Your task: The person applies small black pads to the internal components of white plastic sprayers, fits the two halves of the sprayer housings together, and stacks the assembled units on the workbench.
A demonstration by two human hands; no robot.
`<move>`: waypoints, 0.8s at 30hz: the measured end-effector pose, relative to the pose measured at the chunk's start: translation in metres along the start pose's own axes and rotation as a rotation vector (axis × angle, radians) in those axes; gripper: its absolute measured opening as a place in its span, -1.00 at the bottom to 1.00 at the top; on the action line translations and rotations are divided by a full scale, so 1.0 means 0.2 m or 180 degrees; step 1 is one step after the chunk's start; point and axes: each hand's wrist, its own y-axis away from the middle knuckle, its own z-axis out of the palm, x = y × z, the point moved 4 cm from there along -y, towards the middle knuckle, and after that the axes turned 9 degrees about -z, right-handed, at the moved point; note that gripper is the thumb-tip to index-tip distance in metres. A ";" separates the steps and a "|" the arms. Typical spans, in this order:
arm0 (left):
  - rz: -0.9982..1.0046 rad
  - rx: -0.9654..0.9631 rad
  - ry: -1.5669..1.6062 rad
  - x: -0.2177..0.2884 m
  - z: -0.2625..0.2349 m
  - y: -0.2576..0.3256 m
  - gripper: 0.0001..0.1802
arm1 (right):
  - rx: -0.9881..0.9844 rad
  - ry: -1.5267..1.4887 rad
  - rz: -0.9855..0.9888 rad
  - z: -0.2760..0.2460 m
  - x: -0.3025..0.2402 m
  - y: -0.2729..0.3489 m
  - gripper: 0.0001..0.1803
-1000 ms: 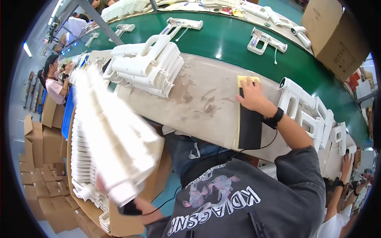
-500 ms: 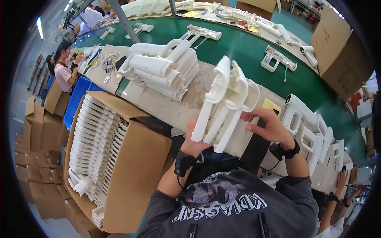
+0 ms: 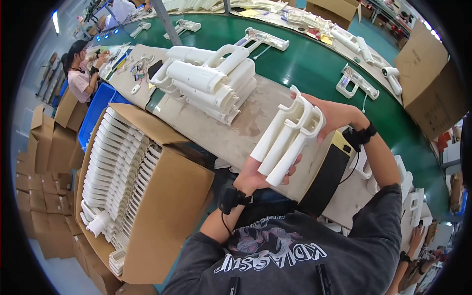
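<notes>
Three white plastic housings (image 3: 281, 140), long and hollow with looped ends, lie side by side above the bench, tilted. Beneath their lower ends, my left hand (image 3: 253, 176) cups them, its fingertips curling out at the right side. At the upper looped ends, my right hand (image 3: 337, 114) is closed round the right side, some of its fingers hidden behind the plastic. To the left on the bench rests a pile of similar white housings (image 3: 209, 81). An open cardboard box (image 3: 169, 211) at my left holds stacked rows of white parts (image 3: 115, 177).
A green conveyor belt (image 3: 305, 66) runs behind the bench (image 3: 236, 142), carrying a white housing (image 3: 356, 83) with a cable. More white housings lie at the right. A blue bin (image 3: 96, 115) stands behind the box. A person (image 3: 78, 73) works at the far left; another person's hand (image 3: 417, 236) shows at right.
My right hand has moved up and closed on the looped ends of the housings. The housings have turned and tilted, and my left hand has shifted slightly right with them.
</notes>
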 end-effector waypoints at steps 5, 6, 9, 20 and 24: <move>0.0019 -0.0546 0.0733 0.10 0.01 -0.04 -0.24 | -0.0042 -0.1009 0.0251 -0.03 0.14 -0.11 0.36; 0.0049 -0.0549 0.0752 0.13 0.03 -0.03 -0.24 | -0.0073 -0.1027 0.0249 -0.04 0.17 -0.13 0.36; 0.0287 -0.0149 0.0963 0.19 0.04 0.00 -0.32 | -0.0299 -0.1343 0.0279 -0.08 0.25 -0.25 0.23; 0.3217 0.3620 -0.2566 0.11 -0.09 0.39 -0.18 | -0.0788 -0.1152 0.1542 -0.03 0.39 -0.36 -0.25; 0.3544 0.4503 -0.5493 0.15 -0.01 0.31 0.09 | 0.0236 0.0073 0.1077 -0.01 0.28 -0.25 -0.06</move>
